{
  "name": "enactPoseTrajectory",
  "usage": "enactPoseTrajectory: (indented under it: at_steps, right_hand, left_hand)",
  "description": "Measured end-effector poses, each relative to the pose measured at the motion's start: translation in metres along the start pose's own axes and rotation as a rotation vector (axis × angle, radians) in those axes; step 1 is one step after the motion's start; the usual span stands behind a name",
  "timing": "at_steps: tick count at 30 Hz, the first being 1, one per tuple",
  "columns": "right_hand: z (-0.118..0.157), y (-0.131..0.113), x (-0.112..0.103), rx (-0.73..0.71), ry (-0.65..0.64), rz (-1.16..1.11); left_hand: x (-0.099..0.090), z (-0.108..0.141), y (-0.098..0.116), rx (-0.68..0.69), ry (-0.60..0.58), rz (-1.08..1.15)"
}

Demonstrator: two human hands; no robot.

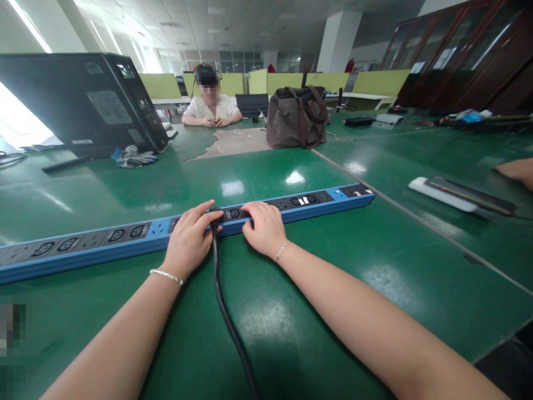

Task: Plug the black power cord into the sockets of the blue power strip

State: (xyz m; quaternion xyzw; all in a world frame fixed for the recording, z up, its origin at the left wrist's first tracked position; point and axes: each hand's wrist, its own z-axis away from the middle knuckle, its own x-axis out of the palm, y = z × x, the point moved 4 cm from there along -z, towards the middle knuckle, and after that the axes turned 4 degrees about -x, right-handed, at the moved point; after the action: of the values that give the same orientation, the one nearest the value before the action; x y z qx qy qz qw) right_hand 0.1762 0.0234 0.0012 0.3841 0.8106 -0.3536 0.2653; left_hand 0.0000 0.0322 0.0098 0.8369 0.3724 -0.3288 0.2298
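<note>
"Hands?"

"Pinching a black plug (216,215) with the left hand (189,229), on the blue power strip (232,227) across the near table (333,266); gripping the strip with the right hand (265,223), just right of it. Black cable (227,318) trailing nearward."

"And around?"

"Far left, computer case (106,105), gloves (132,158); far middle, seated person (220,106), brown bag (285,122); right, another person's hand (518,170), white-and-black object (470,194)."

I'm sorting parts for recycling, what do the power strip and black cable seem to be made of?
The power strip looks like blue-coated metal, from its straight edges and soft sheen, though plastic is possible. The black cable seems sheathed in satin rubber or flexible plastic, as it curves smoothly with soft highlights.
</note>
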Motion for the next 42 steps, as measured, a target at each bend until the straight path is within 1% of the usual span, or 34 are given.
enactPoseTrajectory:
  at_steps: [3, 6, 12, 13, 14, 18, 19, 20, 23, 24, 26, 29, 30, 32, 33, 34, 36, 39, 42]
  right_hand:
    - [0.000, 0.000, 0.001, 0.015, -0.011, -0.009]
    - [0.000, 0.000, 0.001, 0.024, -0.021, -0.004]
    - [-0.001, -0.002, 0.000, 0.026, -0.029, 0.009]
    - [0.000, -0.002, 0.000, 0.027, -0.030, 0.010]
    - [0.000, -0.002, 0.000, 0.028, -0.031, 0.010]
    - [0.001, -0.002, 0.000, 0.011, -0.019, 0.013]
    - [0.001, -0.003, -0.001, 0.004, -0.015, 0.013]
    - [0.001, -0.003, -0.001, -0.001, -0.011, 0.014]
    - [0.001, -0.002, -0.001, 0.000, -0.012, 0.018]
    - [0.001, -0.002, -0.001, 0.003, -0.018, 0.018]
    - [0.000, -0.002, 0.000, 0.009, -0.032, 0.015]
    - [0.000, -0.002, 0.000, 0.011, -0.043, 0.013]
    - [0.000, -0.001, 0.000, 0.010, -0.041, 0.014]
    - [0.000, -0.001, 0.000, 0.004, -0.032, 0.020]
    - [-0.001, -0.001, 0.000, 0.003, -0.031, 0.023]
    - [-0.001, -0.001, 0.000, 0.003, -0.033, 0.024]
    - [-0.001, -0.001, 0.000, 0.008, -0.041, 0.024]
    - [-0.001, -0.001, 0.000, 0.012, -0.043, 0.024]
    - [-0.001, -0.001, 0.000, 0.005, -0.033, 0.032]
  left_hand:
    - [0.005, -0.002, -0.003, -0.071, -0.055, 0.055]
    - [0.006, -0.004, 0.000, -0.088, -0.082, 0.079]
    - [0.007, -0.003, 0.005, -0.089, -0.056, 0.083]
    - [0.007, -0.002, 0.004, -0.097, -0.038, 0.094]
    - [0.006, -0.002, 0.003, -0.113, 0.004, 0.115]
    - [-0.003, 0.000, -0.006, -0.275, 0.306, 0.285]
    - [-0.006, 0.001, -0.008, -0.306, 0.348, 0.301]
    - [-0.008, 0.001, -0.009, -0.319, 0.365, 0.293]
    - [-0.019, 0.002, -0.014, -0.318, 0.360, 0.196]
    - [-0.024, 0.002, -0.018, -0.336, 0.364, 0.172]
    - [-0.035, 0.003, -0.029, -0.409, 0.383, 0.136]
    - [-0.052, 0.004, -0.051, -0.564, 0.408, 0.022]
    - [-0.057, 0.004, -0.059, -0.635, 0.384, -0.028]
    - [-0.062, 0.004, -0.075, -0.817, 0.275, -0.066]
    - [-0.064, 0.005, -0.081, -0.882, 0.214, -0.076]
    - [-0.065, 0.005, -0.085, -0.915, 0.154, -0.088]
    - [-0.067, 0.005, -0.089, -0.904, 0.079, -0.103]
    - [-0.070, 0.004, -0.090, -0.797, 0.024, -0.104]
    - [-0.074, 0.004, -0.092, -0.728, -0.061, -0.163]
